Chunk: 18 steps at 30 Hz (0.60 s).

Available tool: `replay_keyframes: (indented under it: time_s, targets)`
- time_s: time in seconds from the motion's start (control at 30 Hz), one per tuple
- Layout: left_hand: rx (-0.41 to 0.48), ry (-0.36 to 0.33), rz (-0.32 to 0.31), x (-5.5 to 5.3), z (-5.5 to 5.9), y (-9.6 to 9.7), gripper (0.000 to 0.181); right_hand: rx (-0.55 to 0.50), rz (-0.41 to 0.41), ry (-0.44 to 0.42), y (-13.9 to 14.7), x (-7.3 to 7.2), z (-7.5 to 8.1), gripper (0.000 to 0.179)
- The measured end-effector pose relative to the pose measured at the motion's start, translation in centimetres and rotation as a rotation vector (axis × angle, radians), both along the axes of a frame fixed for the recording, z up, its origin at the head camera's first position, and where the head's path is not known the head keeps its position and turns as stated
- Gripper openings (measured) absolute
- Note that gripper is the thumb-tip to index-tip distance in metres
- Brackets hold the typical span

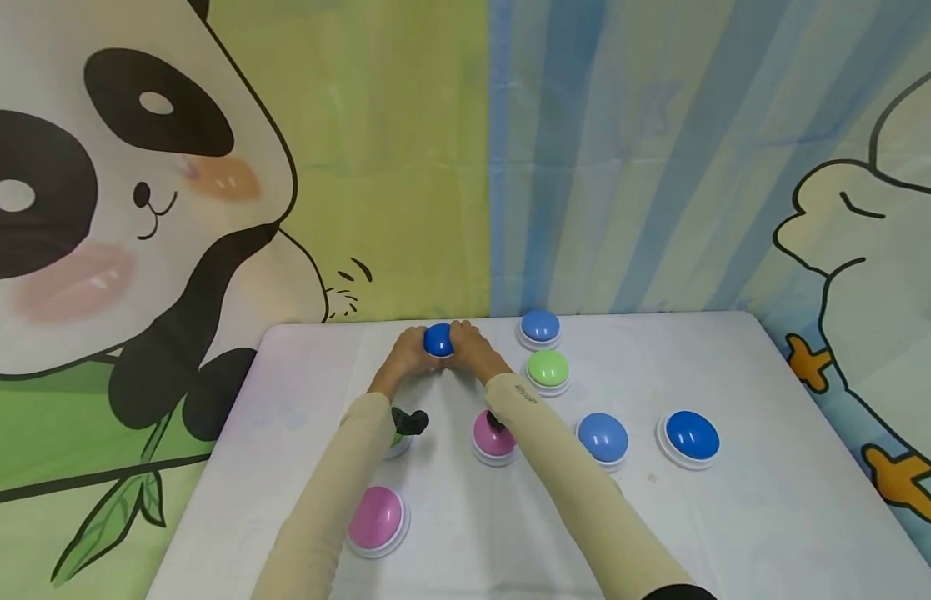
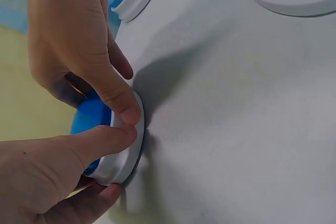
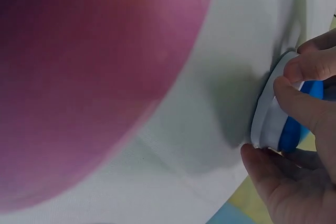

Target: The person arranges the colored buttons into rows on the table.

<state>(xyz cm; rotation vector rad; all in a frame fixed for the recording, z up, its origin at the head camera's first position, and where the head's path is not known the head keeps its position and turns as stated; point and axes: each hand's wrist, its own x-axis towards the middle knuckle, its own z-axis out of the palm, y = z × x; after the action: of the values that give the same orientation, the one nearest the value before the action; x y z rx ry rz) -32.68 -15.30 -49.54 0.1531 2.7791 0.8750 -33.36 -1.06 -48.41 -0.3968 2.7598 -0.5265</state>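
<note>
At the table's far edge, a blue dome push button (image 1: 438, 340) with a white base sits between both hands. My left hand (image 1: 411, 353) grips its left side and my right hand (image 1: 473, 348) its right side. In the left wrist view, both thumbs press on the white base (image 2: 122, 156) near each other, with the other fingers curled around the sides. The right wrist view also has the blue button (image 3: 290, 132) held from both sides, its base at or very near the white tabletop.
Pink buttons (image 1: 376, 518) stand nearer, one (image 1: 492, 439) by my right forearm. A green button (image 1: 396, 442) is partly hidden by my left sleeve. To the right are a light green button (image 1: 548, 368) and several blue buttons (image 1: 688, 437). A printed curtain (image 1: 405, 167) hangs behind the white table (image 1: 765, 500).
</note>
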Motion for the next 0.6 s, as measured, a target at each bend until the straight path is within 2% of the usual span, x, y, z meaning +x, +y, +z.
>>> replay_keyframes:
  time_s: [0.17,0.4,0.6]
  targets:
    - [-0.015,0.031,-0.022,-0.5,0.8,1.2,0.062,-0.039,-0.021,-0.005,1.0,-0.5,0.4,0.071]
    - [0.04,0.084,-0.077,-1.6,1.1,4.2,0.05,-0.019,-0.058,-0.007,4.0,-1.5,0.9,0.065]
    - [0.019,0.079,-0.1,-1.6,1.5,5.8,0.048,-0.091,-0.061,-0.045,6.1,-0.9,1.6,0.07]
